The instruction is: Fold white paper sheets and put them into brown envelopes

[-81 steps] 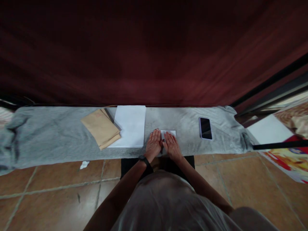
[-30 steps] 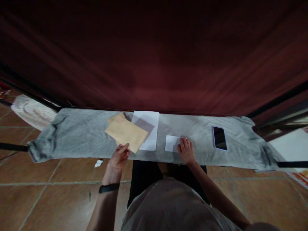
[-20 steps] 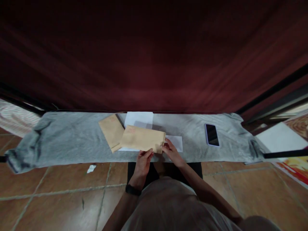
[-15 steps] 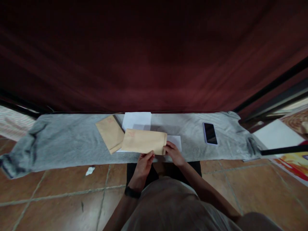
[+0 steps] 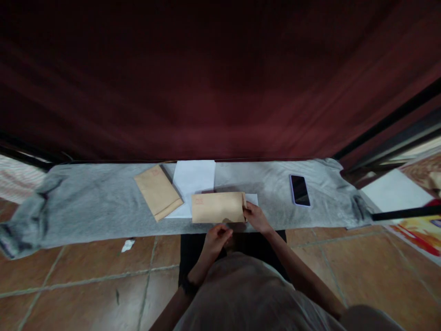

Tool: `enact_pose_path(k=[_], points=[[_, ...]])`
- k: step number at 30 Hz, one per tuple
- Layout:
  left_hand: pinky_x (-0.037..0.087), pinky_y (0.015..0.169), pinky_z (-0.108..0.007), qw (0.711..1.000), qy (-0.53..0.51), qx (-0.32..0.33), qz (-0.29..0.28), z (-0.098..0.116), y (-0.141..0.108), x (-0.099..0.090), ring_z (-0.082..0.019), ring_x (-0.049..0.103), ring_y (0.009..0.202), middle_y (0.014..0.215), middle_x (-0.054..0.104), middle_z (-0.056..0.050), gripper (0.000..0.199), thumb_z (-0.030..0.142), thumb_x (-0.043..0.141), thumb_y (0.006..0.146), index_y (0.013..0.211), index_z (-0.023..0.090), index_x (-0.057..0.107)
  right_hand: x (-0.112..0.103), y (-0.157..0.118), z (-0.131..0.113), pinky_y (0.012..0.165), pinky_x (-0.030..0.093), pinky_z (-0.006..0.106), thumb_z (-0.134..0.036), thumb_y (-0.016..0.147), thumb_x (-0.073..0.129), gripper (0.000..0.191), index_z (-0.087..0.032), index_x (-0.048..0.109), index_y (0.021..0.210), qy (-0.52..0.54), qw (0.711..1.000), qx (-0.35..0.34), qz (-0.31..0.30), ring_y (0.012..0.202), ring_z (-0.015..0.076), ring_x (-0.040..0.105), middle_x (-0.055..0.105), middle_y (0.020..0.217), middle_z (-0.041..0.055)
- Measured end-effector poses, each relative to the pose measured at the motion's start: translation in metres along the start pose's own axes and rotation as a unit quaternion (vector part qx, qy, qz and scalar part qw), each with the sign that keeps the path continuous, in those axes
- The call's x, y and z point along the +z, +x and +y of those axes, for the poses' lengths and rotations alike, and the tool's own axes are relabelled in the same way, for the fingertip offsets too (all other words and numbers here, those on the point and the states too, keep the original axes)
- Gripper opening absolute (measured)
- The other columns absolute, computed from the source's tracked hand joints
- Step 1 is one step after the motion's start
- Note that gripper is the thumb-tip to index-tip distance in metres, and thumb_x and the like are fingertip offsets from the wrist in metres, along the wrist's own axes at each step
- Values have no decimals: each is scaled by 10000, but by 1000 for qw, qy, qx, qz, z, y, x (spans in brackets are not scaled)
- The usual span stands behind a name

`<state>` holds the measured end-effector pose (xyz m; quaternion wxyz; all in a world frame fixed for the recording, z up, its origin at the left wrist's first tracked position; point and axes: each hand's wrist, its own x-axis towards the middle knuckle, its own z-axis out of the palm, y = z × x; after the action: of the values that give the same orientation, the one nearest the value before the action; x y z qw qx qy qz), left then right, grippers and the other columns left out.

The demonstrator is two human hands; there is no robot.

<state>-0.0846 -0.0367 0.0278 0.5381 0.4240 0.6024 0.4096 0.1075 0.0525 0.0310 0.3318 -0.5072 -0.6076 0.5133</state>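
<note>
A brown paper envelope (image 5: 217, 208) lies level at the near edge of the cloth-covered bench, a faint red print at its left end. My right hand (image 5: 255, 217) grips its right end, where the flap stands folded up and the mouth gapes a little. Just below the envelope's near edge is my left hand (image 5: 215, 239), its fingers loosely curled, thumb a little apart, with nothing seen in them. Under the envelope lies white paper (image 5: 195, 177), part of it hidden. A second brown envelope (image 5: 157, 191) rests tilted on the left, overlapping that paper.
A phone (image 5: 300, 190) with a pale purple case lies on the grey cloth (image 5: 93, 197) to the right. Behind the bench hangs a dark red curtain (image 5: 220, 115). A white scrap (image 5: 128, 245) is on the tiled floor. Dark metal bars (image 5: 406, 214) stand at the right.
The envelope has shifted right and lowered onto the bench, uncovering more white paper. My left hand has let go of its near edge. My right hand has moved slightly right with the envelope.
</note>
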Motion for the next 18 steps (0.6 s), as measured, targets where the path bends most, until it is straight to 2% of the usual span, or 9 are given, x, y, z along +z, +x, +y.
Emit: enact_pose_path(k=[1,2,3,4,6,8,10,13,18], points=[[557,913,-473,993,100,57,8,7,1,-1,-329,688,1085,1090,741,-135,319,440,753,790,1006,207,728,-2,-2,0,637,483,253,-227,774,495,203,-210,693,812,-6,1000,-6,-1,711,167,589,662,738,-13],[486,1040,-513,969,211,128,30,14,3,-3,-348,582,1279,1316,659,-152,438,410,749,800,1189,221,682,-3,-4,-1,635,484,253,-220,764,488,214,-213,694,821,-4,1000,-12,-3,714,169,590,663,744,-13],[381,1141,-555,932,310,182,39,21,7,-5,-367,418,1435,1511,503,-163,621,394,764,792,1363,233,582,-4,-7,-2,627,485,251,-218,756,483,224,-215,694,832,3,1000,-16,-5,711,167,589,661,748,-13],[284,1190,-596,893,391,218,39,27,12,-8,-387,271,1510,1617,346,-171,790,393,795,764,1469,236,477,-4,-9,-4,613,484,247,-219,752,479,233,-217,694,842,13,1000,-15,-9,696,162,584,655,745,-15],[176,1210,-646,826,499,263,18,35,23,-15,-411,123,1545,1682,154,-181,1035,423,844,703,1568,238,308,-4,-13,-8,573,479,236,-224,757,476,244,-221,695,864,32,999,-6,-25,644,147,568,634,726,-23],[148,1209,-659,786,550,283,-10,38,33,-21,-419,119,1544,1686,115,-192,1159,467,863,663,1599,239,217,-5,-16,-10,549,484,234,-231,772,492,229,-223,696,875,46,998,1,-40,608,137,562,627,722,-24],[148,1213,-649,771,564,294,-30,37,39,-26,-411,157,1539,1677,158,-195,1210,509,859,650,1609,236,173,-6,-18,-8,533,496,239,-246,788,518,200,-224,694,879,62,997,9,-47,595,139,572,634,723,-17],[133,1220,-642,764,565,307,-37,35,40,-28,-405,204,1527,1650,247,-186,1204,530,849,650,1609,247,179,-7,-19,2,502,506,247,-286,799,551,165,-221,677,885,82,995,33,-40,575,144,584,645,724,-9],[118,1229,-627,757,577,304,-34,29,35,-22,-396,328,1472,1589,374,-167,1016,420,808,719,1582,276,291,-9,-19,27,482,499,238,-328,784,571,115,-221,610,797,45,997,65,12,558,137,574,627,675,-24]])
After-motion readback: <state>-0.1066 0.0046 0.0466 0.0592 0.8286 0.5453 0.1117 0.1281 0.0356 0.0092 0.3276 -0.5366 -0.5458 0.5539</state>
